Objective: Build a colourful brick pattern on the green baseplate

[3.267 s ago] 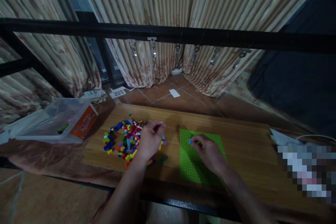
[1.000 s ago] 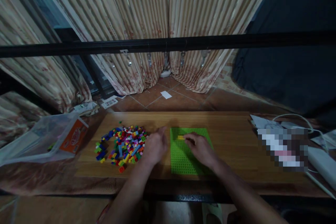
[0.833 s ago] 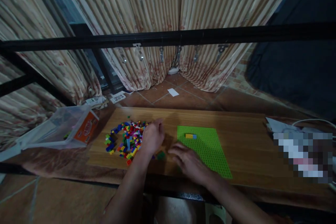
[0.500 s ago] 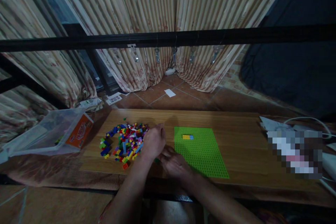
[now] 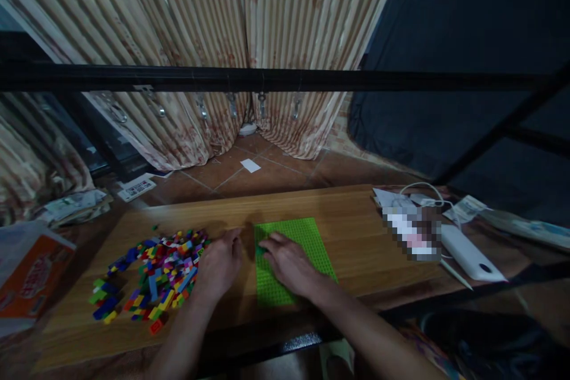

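Note:
My right hand (image 5: 287,262) lies on the left half of a green studded baseplate (image 5: 314,237). Its fingertips pinch a small dark green brick (image 5: 260,247) against the plate's left edge. The yellow and blue bricks seen on the plate earlier are hidden under this hand. My left hand (image 5: 219,266) rests palm down on the wooden board (image 5: 365,243), fingers loosely curled, touching the right edge of a pile of small coloured bricks (image 5: 151,273). What its fingers hold, if anything, is hidden.
A black metal bar (image 5: 267,79) crosses the view above the board. A plastic box with an orange label (image 5: 27,276) sits at the far left. A white charger block (image 5: 467,254) with cable and papers lie at the right end. Curtains hang behind.
My right hand left the plate, reached to a dark green brick beside the pile, and came back onto the plate's left side. My view swung to the right. My left hand stayed by the pile.

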Demonstrator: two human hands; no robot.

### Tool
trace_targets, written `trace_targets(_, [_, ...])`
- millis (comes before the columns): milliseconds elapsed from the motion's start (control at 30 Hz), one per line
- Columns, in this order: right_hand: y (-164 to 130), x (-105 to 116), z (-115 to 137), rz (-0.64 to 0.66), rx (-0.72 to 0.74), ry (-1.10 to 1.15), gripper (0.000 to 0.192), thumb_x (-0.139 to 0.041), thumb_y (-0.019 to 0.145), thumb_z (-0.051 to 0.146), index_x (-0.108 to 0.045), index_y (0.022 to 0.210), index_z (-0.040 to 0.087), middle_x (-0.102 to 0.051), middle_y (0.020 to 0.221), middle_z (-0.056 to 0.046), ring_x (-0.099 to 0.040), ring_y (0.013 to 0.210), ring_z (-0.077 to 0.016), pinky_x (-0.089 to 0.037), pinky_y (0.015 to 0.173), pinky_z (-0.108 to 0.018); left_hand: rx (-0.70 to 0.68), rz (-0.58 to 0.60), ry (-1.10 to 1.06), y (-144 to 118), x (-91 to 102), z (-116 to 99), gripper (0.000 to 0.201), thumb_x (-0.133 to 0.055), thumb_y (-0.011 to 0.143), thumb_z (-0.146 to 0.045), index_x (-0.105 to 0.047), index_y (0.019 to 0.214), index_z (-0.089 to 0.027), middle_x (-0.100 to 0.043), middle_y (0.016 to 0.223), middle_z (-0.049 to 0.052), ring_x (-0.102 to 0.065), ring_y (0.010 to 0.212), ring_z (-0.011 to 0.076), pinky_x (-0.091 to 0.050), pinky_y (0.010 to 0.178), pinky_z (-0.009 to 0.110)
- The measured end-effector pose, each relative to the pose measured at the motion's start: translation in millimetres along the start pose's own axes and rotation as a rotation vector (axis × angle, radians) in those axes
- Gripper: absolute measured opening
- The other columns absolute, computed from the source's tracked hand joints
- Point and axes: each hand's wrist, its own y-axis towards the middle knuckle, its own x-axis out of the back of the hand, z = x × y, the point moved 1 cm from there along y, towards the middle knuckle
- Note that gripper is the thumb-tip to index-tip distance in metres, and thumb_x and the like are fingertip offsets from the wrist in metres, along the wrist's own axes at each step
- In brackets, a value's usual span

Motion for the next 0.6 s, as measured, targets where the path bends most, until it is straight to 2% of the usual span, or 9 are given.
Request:
trace_targets(133, [-8, 29, -54, -0.095, -0.212, -0.004, 0.027, -0.047, 0.088, 0.015, -0.062, 0.110, 0.017, -0.062, 0.105, -0.009, -0.058, 0.098, -0.0192, -0.044, 0.090, -0.032, -0.029, 0.046, 0.016, -2, -5.0, -6, 0.032, -0.038, 0.090, -0.020, -0.059, 0.114, -0.019, -0.071, 0.097, 0.006, -0.067, 0.088, 0.0188, -0.048, 0.077, 0.026])
trace_targets(267, [-17, 36, -94, -0.095, -0.391, -0.049, 0.027, -0.050, 0.084, 0.014, -0.065, 0.106, 0.016, -0.065, 0.104, -0.010, -0.060, 0.097, -0.0220, -0.042, 0.089, -0.034, -0.114, 0.063, 0.002, -6, -15.9, -16, 0.031, -0.039, 0.090, -0.019, -0.058, 0.114, -0.021, -0.068, 0.105, 0.006, -0.065, 0.091, 0.0185, -0.048, 0.080, 0.028])
trace_targets(433, [-18, 23, -104, 0.009, -0.339, -0.053, 0.026, -0.051, 0.084, 0.014, -0.065, 0.105, 0.016, -0.065, 0.105, -0.010, -0.059, 0.099, -0.0214, -0.041, 0.090, -0.033, -0.260, 0.000, 0.000, -10, -34.3, -29, 0.038, -0.044, 0.087, -0.015, -0.052, 0.124, -0.016, -0.054, 0.129, 0.010, -0.052, 0.117, 0.0200, -0.040, 0.103, 0.033])
trace_targets(600, [-7, 7, -96, 0.068, -0.303, -0.063, 0.026, -0.051, 0.085, 0.016, -0.065, 0.108, 0.018, -0.063, 0.108, -0.009, -0.057, 0.103, -0.0206, -0.039, 0.091, -0.031, -0.357, 0.039, 0.082, -12, -53.5, -37, 0.046, -0.044, 0.087, -0.018, -0.043, 0.133, -0.015, -0.045, 0.139, 0.012, -0.042, 0.128, 0.0235, -0.036, 0.108, 0.040])
